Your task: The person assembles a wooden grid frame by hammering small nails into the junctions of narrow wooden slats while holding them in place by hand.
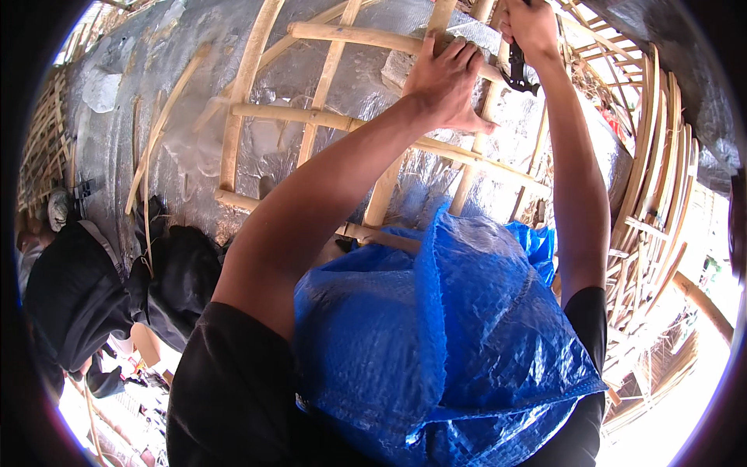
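A lattice of pale bamboo slats (331, 117) lies crosswise in front of me. At the upper middle, my left hand (447, 82) grips it, with the fingers bent over a slat and the thumb stretched out to the right. Just to the right and a little farther off, my right hand (533, 31) is closed round a black hand tool (517, 68). The tool's dark end points down beside the lattice; its exact kind is hard to make out, and the upper frame edge cuts off part of it.
Crinkled blue plastic sheeting (436, 327) covers my lap and body. Shiny grey sheeting (187, 132) lies behind the lattice. A person in dark clothes (74, 296) is at the left. Long split bamboo strips (650, 171) curve along the right, near a bamboo pole (704, 307).
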Available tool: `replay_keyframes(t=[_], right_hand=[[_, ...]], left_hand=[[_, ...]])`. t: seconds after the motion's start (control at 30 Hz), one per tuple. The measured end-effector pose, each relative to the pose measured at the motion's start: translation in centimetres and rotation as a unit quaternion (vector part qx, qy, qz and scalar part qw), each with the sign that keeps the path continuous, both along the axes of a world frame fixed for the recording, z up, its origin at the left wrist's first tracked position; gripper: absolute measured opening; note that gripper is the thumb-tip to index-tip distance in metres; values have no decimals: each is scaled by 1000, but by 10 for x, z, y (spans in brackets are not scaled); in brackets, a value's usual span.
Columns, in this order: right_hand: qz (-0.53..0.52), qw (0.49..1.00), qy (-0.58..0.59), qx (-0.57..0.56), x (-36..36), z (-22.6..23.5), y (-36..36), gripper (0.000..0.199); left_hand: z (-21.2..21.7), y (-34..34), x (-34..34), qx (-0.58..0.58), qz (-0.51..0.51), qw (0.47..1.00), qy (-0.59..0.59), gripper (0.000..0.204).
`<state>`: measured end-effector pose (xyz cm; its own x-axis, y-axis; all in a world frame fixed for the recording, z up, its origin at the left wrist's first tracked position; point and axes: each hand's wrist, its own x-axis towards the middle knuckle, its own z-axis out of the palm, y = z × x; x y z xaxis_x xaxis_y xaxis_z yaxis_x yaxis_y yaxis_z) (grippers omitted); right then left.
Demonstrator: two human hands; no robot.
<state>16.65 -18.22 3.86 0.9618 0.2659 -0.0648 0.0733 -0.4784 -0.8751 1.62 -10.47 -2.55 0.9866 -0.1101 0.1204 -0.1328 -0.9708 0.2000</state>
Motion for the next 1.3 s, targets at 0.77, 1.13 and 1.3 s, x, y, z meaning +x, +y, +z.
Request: replay_keyframes(t=[0.77, 1.13, 1.3], right_hand=[[-192, 819, -148, 520, -100, -24, -75, 38], [-195, 876, -201, 393, -74, 78, -72, 40], [-105, 918, -204, 324, -49, 137, -88, 39]], left_hand=[[-6, -7, 1, -22, 7, 999, -37, 135], [-18, -9, -5, 89, -52, 994, -29, 121], [-20, -17, 2, 77, -61, 994, -45, 121]])
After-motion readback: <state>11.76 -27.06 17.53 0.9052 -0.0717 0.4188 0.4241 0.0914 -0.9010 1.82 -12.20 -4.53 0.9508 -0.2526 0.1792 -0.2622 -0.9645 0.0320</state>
